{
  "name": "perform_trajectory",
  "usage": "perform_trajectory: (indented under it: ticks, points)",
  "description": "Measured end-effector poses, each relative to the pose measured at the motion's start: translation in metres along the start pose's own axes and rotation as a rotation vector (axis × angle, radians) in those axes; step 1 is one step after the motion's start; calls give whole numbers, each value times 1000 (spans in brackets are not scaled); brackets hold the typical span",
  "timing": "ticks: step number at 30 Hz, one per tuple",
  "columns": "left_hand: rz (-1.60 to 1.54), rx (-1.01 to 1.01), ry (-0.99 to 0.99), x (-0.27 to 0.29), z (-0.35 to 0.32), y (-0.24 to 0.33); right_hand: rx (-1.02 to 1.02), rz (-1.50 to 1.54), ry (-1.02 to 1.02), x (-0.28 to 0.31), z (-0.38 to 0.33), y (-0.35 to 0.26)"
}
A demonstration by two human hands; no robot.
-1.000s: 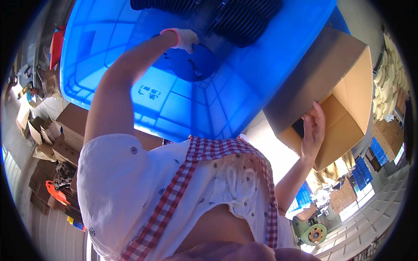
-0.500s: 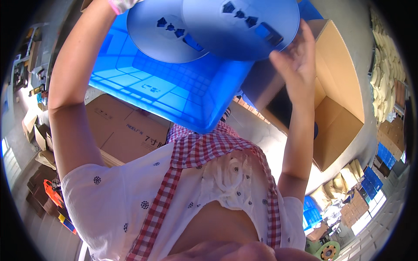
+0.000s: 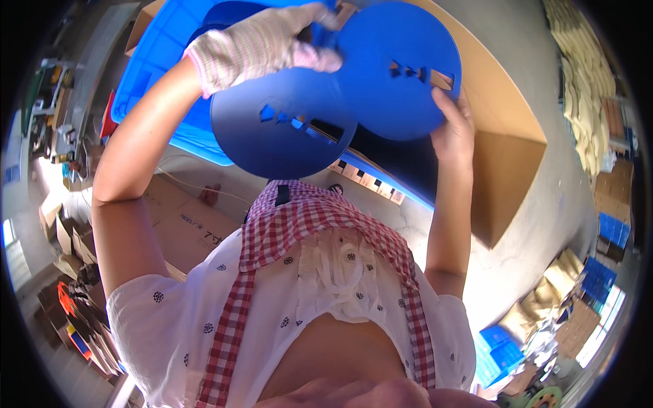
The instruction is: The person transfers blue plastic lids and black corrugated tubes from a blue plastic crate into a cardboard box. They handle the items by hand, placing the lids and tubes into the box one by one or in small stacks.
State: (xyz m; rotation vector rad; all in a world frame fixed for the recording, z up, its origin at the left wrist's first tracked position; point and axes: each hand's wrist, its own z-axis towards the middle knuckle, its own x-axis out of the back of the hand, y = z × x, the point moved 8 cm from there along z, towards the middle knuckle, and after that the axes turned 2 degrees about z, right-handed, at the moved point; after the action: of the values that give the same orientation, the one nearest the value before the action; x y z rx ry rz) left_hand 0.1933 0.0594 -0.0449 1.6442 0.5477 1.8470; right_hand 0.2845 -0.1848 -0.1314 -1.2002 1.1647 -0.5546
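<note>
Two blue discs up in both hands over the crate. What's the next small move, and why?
Probably slide the two discs apart. The gloved left hand grips the lower blue disc, the bare right hand holds the upper blue disc, and their edges overlap above the blue crate, so neither can be set down alone.

We see two blue discs [image 3: 340, 102] of smooth, matt plastic. Our left hand [image 3: 262, 44] wears a knitted cloth glove, rough in weave. The blue crate [image 3: 160, 75] looks glossy plastic, the box [image 3: 507, 156] plain brown cardboard, the floor [image 3: 544, 224] dull concrete.
</note>
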Motion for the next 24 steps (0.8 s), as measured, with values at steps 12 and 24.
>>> perform_trajectory:
  ticks: [12, 24]
  points:
    - [-114, -335, -5, -94, 76, -32, 172, -72, 296, 47, -80, -46]
    - [-1021, 666, -432, -206, 53, 76, 212, -544, 415, 111, -122, -88]
